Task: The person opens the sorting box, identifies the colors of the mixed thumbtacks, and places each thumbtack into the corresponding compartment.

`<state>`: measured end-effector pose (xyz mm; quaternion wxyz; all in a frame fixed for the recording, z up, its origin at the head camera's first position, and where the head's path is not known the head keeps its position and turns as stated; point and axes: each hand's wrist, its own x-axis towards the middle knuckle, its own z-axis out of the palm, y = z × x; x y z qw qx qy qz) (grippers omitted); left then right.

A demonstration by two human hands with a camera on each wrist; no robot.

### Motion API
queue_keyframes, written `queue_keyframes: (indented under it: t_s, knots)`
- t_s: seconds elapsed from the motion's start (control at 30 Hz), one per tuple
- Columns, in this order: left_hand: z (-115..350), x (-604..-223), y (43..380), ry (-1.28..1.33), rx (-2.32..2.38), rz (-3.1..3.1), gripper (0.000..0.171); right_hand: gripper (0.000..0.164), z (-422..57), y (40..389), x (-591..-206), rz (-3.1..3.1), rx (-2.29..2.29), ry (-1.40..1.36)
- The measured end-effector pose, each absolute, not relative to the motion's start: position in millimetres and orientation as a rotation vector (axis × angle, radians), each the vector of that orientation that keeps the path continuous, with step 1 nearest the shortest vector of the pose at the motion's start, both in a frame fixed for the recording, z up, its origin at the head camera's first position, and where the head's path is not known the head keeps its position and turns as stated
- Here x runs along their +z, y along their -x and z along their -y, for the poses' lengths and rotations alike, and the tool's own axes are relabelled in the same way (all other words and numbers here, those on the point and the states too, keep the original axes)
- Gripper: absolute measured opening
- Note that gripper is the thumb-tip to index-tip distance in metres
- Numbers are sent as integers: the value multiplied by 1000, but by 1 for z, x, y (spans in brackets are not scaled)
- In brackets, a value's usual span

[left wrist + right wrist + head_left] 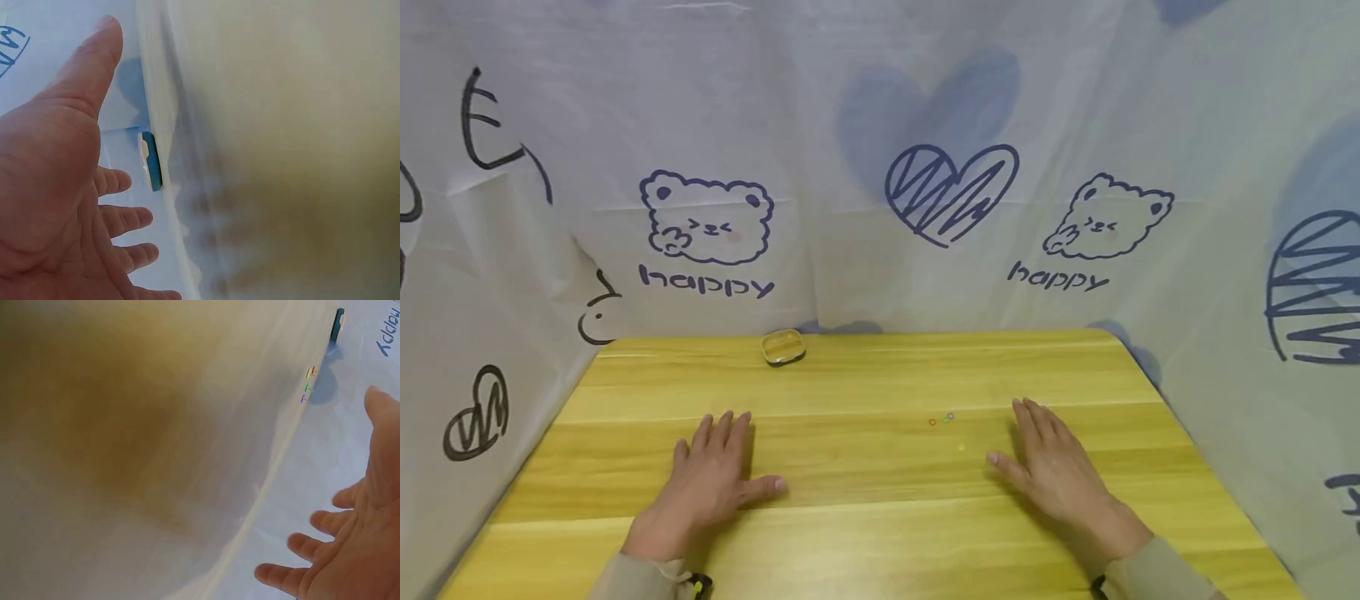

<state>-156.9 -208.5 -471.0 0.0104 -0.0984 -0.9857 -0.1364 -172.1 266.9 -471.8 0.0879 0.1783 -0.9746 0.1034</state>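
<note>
My left hand (707, 483) is over the left part of the wooden table, fingers extended, thumb out to the side, holding nothing. On the right, my right hand (1060, 479) is spread in much the same way, also holding nothing. Several tiny coloured pieces lie just left of its fingertips: a red ring (932, 422), a purple one (951, 416), a green one (945, 420) and a yellow one (962, 447). In the right wrist view the purple piece (304, 399) looks small and thin; its exact kind is unclear. Beyond the left hand sits a small rounded box (783, 347), dark-sided with a pale rim.
The wood-grain table (865, 375) ends at a back edge, near which the box stands. White cloth (827, 250) printed with bears, hearts and "happy" hangs behind it and along both sides. Dark bands (700, 583) show at both wrists.
</note>
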Motion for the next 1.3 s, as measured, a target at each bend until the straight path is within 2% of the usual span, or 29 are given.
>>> queue_keyframes:
  t_s: [0.23,0.63,1.03,1.17,1.3]
  knots:
    - [216,-472,203,351,-418,3089,89,76,-267,182,-469,3002,362,-460]
    - [213,-471,279,143,-644,3114,80,52,-267,180,-471,3077,461,-409]
    - [208,-468,317,78,-808,3157,97,53,-263,183,-473,3113,488,-390]
    - [205,-465,325,131,-897,3141,95,54,-263,183,-475,3091,486,-385]
    - [202,-466,330,162,-880,3157,83,55,-263,181,-477,3094,478,-358]
